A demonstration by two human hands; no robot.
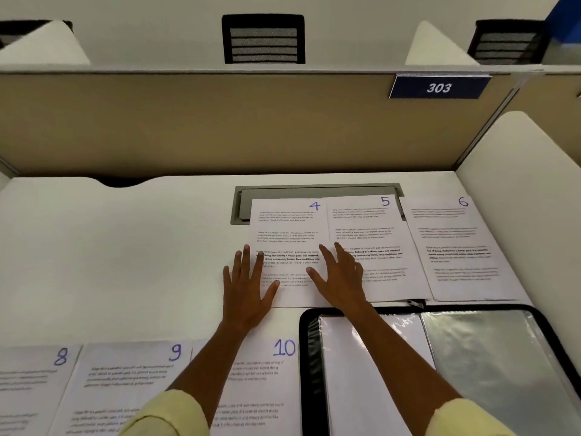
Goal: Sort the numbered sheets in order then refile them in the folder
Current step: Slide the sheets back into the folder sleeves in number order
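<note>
Both hands lie flat with fingers spread, left hand (248, 287) on sheet 4 (287, 243), right hand (341, 278) across 4's edge and sheet 5 (374, 243); sliding 4 risks dragging 5 askew; the folder (306, 341) lies open nearby.

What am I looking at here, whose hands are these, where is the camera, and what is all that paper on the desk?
This is one picture from a camera worn on a person's head, looking forward and down at a white desk in an office cubicle. There is no robot, only two bare hands. The left hand and the right hand both lie flat with fingers spread on the sheet numbered 4; nothing is gripped. Sheet 5 overlaps it on the right, and sheet 6 is further right. Nearer the person lie sheets 8, 9 and 10. An open black-edged folder with clear sleeves sits at the lower right.
</note>
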